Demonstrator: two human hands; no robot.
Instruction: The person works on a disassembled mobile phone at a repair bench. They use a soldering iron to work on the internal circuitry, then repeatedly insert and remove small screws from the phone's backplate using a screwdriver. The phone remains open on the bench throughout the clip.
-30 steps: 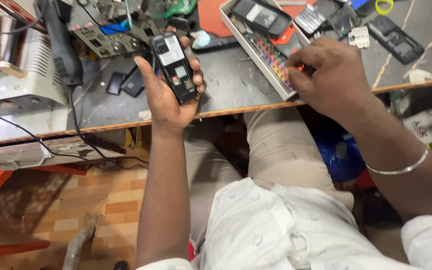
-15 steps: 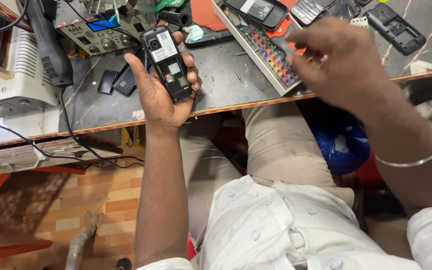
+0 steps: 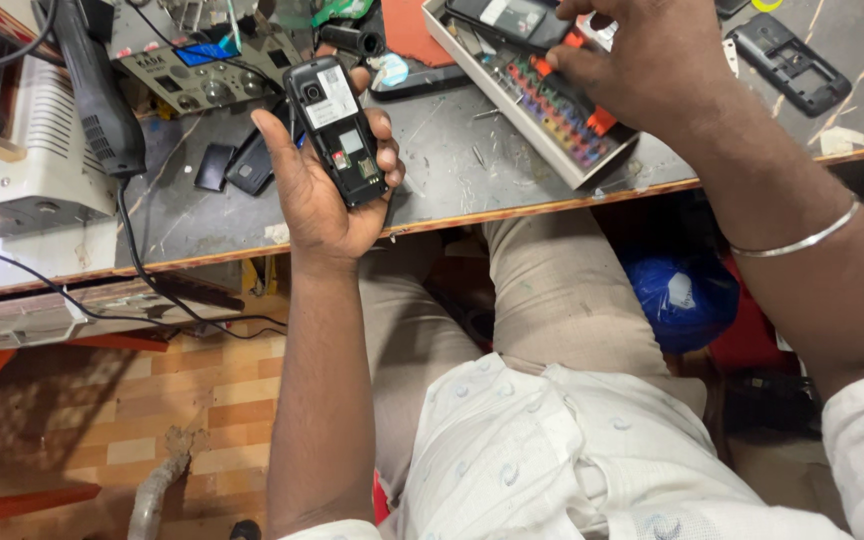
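Two hands are apart: left hand [image 3: 327, 190] is clamped on the phone [image 3: 338, 130], long axis pointing away; right hand [image 3: 642, 70] pinches something orange in the bit tray [image 3: 552, 110], well right of the phone.

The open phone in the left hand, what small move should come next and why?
Probably lift a bit from the screwdriver bit tray: the right hand has its fingertips there, while the left hand holds the phone back-up, its insides exposed.

Grey workbench [image 3: 472, 175] (scratched); seemingly tiled floor [image 3: 152, 400].
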